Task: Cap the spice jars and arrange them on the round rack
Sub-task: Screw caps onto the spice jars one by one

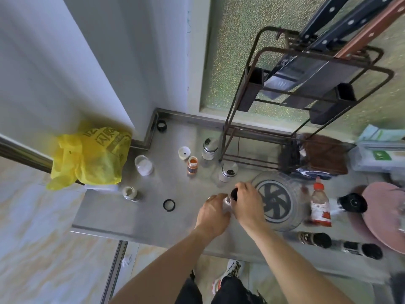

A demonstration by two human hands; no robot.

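My left hand (213, 212) grips a small clear spice jar (227, 200) over the steel counter (153, 218). My right hand (248, 201) pinches a black cap (234, 193) right on the jar's top. Just to the right lies the round clear rack (285, 224) with a black spoked centre. Uncapped jars stand further back: one with orange spice (192, 165), one with white powder (143, 165), a small one (130, 193) at the left. Two metal-lidded shakers (210, 148) (227, 172) stand near the rack. Loose caps: a black ring (169, 204), a white lid (184, 153), a black cap (161, 126).
A yellow plastic bag (89, 156) sits on the counter's left end. A rusty wire knife rack (291, 102) stands at the back. A red-capped sauce bottle (320, 205), black-capped bottles (315, 239) and a pink plate (385, 213) crowd the right side.
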